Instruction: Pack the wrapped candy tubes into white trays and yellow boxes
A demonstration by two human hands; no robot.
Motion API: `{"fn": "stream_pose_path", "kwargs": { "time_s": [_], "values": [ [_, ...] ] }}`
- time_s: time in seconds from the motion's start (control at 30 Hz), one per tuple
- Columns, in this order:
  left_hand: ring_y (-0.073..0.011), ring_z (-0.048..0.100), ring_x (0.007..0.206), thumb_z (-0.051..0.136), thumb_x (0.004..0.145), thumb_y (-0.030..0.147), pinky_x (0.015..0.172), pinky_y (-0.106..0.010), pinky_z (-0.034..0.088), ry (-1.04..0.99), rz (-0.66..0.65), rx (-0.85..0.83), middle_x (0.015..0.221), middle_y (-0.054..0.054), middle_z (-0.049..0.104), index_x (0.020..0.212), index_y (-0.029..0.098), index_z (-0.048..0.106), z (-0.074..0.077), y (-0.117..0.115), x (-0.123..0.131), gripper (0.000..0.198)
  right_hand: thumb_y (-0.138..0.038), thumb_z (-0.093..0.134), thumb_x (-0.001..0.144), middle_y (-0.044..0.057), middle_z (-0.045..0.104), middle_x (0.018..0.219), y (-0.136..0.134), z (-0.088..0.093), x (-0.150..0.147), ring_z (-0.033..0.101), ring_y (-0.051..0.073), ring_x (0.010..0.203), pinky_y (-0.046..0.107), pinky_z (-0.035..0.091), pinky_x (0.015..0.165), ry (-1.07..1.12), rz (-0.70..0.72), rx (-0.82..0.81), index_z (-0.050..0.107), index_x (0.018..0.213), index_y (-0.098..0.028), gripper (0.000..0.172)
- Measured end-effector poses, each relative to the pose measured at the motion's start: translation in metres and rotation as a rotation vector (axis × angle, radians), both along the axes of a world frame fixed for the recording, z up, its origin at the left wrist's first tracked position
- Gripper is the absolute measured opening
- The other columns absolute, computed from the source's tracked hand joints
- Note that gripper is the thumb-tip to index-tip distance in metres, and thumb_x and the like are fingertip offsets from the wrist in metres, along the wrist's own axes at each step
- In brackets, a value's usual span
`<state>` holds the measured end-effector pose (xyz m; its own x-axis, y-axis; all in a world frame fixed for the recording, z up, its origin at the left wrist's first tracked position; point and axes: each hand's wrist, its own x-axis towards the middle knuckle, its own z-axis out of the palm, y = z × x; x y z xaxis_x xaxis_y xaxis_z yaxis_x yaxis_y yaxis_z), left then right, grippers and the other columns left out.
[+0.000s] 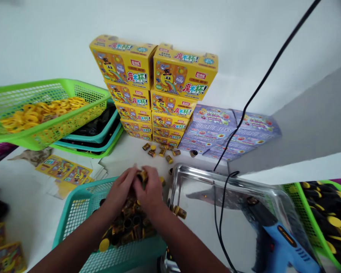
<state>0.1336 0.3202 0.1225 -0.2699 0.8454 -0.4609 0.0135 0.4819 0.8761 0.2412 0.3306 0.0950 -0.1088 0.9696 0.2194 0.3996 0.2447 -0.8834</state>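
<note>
My left hand (119, 191) and my right hand (150, 191) meet over a teal mesh basket (79, 212) filled with several small dark and gold cylinder pieces (130, 225). Both hands are closed, fingers pinched together on one small gold piece (143, 175) held between them above the far rim of the basket. A few more of the same pieces (160, 151) lie loose on the white table beyond the hands, in front of the yellow boxes.
Two stacks of yellow printed boxes (153, 94) stand at the back, flat purple cartons (230, 131) beside them. A green basket of yellow rings (45, 110) sits left above stacked trays. A steel tray (216, 189) with a blue glue gun (278, 242) and black cable lies right.
</note>
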Motion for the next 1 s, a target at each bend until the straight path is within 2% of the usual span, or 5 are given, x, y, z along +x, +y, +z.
{"fn": "stream_pose_path", "kwargs": {
  "time_s": [0.13,0.23,0.53,0.73,1.0],
  "values": [
    [-0.0287,0.068,0.09,0.051,0.078,0.069,0.074,-0.037,0.056,0.417,-0.283,-0.179,0.1,-0.003,0.073,0.119,0.031,0.065,-0.017,-0.059,-0.062,0.057,-0.035,0.068,0.079,0.008,0.062,0.11,-0.043,-0.003,0.016,0.056,0.022,0.104,0.035,0.048,0.092,-0.097,0.306,-0.022,0.058,0.121,-0.022,0.045],
    [-0.0297,0.066,0.097,0.051,0.082,0.059,0.088,-0.042,0.051,0.752,-0.489,-0.102,0.106,-0.006,0.071,0.123,0.032,0.063,-0.018,-0.068,-0.073,0.05,-0.024,0.053,0.086,0.008,0.063,0.1,-0.041,-0.017,0.066,0.057,0.022,0.098,0.035,0.047,0.09,-0.259,0.031,-0.043,0.065,0.105,-0.02,0.022],
    [-0.0282,0.053,0.116,0.054,0.09,0.033,0.102,-0.04,0.039,0.944,-1.248,0.358,0.113,-0.014,0.064,0.101,0.019,0.064,-0.022,0.024,0.061,0.02,-0.013,0.054,0.076,0.01,0.059,0.11,-0.066,-0.073,0.155,0.052,0.026,0.106,0.034,0.043,0.091,-0.705,0.199,-0.377,0.065,0.112,-0.019,0.037],
    [-0.0349,0.06,0.104,0.067,0.078,0.023,0.094,-0.051,0.043,1.04,-1.276,0.174,0.11,-0.019,0.061,0.116,0.014,0.055,-0.068,0.045,0.065,0.04,-0.016,0.052,0.074,0.006,0.059,0.096,-0.095,-0.069,0.183,0.058,0.02,0.087,0.029,0.043,0.078,-0.632,-0.112,-0.552,0.056,0.092,-0.018,0.019],
    [-0.0345,0.058,0.107,0.085,0.058,0.02,0.091,-0.044,0.049,1.029,-1.334,0.127,0.122,-0.017,0.051,0.12,0.018,0.054,-0.091,0.039,0.064,0.069,-0.011,0.051,0.07,0.007,0.064,0.099,-0.174,-0.054,0.196,0.065,0.022,0.083,0.029,0.041,0.068,-0.908,0.305,-0.647,0.063,0.096,-0.025,0.031]
  ]
}}
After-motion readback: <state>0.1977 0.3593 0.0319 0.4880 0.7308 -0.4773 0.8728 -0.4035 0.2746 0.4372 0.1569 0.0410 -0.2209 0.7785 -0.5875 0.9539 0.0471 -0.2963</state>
